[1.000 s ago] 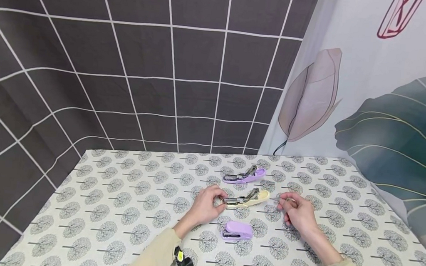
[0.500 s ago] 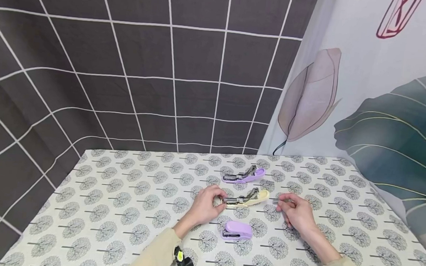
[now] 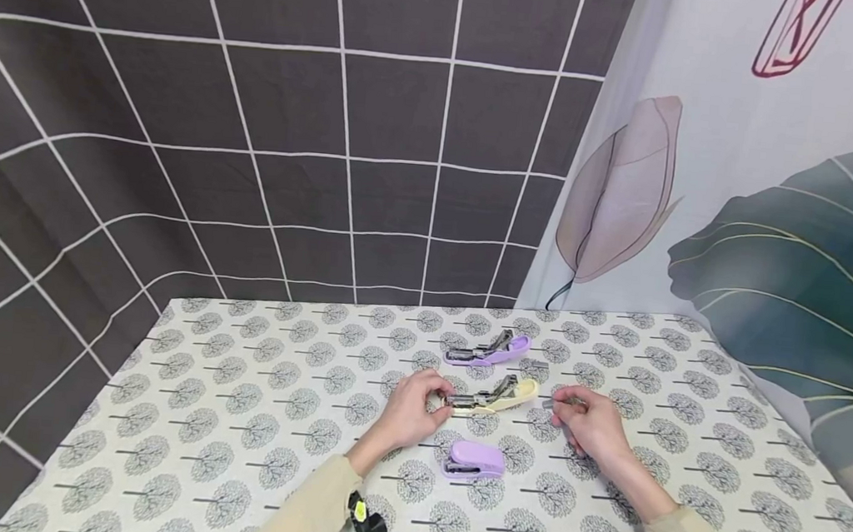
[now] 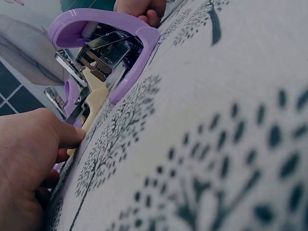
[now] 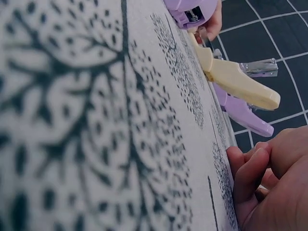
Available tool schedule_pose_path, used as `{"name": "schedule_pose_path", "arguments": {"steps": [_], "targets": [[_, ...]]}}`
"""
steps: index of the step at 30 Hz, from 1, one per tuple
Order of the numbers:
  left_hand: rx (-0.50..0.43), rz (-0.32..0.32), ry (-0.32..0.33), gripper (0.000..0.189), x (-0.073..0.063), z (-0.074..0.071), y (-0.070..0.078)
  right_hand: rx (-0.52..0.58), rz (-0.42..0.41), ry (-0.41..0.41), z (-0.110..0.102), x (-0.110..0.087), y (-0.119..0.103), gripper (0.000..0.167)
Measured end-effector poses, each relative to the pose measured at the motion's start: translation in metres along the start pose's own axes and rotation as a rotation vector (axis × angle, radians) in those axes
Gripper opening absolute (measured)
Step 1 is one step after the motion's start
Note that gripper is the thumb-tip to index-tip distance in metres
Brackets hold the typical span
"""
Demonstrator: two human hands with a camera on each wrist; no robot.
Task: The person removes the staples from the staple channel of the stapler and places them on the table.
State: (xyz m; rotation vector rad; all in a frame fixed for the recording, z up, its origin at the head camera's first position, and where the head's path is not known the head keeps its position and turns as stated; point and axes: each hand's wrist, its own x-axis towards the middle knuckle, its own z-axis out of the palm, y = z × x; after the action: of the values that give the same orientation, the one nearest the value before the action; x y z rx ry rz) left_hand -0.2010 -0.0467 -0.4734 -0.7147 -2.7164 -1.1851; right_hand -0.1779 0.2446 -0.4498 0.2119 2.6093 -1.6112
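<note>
My left hand (image 3: 411,408) pinches the left end of a pale yellow stapler (image 3: 517,394), which lies opened up on the cloth with its metal parts raised. To the right of that stapler, my right hand (image 3: 594,425) pinches a small grey strip of staples (image 3: 548,404) between thumb and fingers, apart from the stapler. In the right wrist view the curled fingers of the right hand (image 5: 276,178) hide the strip. Behind the yellow one lies an opened purple stapler (image 3: 513,352). Nearer the person sits a closed purple stapler (image 3: 477,459).
Another small grey strip (image 3: 536,365) lies on the cloth beside the far purple stapler. The tree-patterned tablecloth (image 3: 265,504) covers the table, with a dark gridded curtain (image 3: 272,120) and a leaf-printed curtain (image 3: 762,201) behind it.
My right hand has shifted slightly left with the strip, towards the yellow stapler. The left hand and the staplers look unmoved.
</note>
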Motion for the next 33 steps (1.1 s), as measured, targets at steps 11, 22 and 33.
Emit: {"name": "schedule_pose_path", "arguments": {"steps": [11,22,33], "targets": [[0.004,-0.002,0.004,0.022,0.0002,-0.0006,0.0006,-0.064,0.013,-0.013,-0.0008,0.0015,-0.0047,0.021],[-0.004,0.005,0.004,0.023,-0.0003,0.0000,-0.0002,-0.069,0.043,-0.030,-0.0013,0.0010,-0.0063,0.022],[-0.029,0.019,0.027,0.024,-0.0012,0.0006,-0.0047,0.006,0.003,-0.055,-0.0072,-0.0060,-0.0067,0.026]]}}
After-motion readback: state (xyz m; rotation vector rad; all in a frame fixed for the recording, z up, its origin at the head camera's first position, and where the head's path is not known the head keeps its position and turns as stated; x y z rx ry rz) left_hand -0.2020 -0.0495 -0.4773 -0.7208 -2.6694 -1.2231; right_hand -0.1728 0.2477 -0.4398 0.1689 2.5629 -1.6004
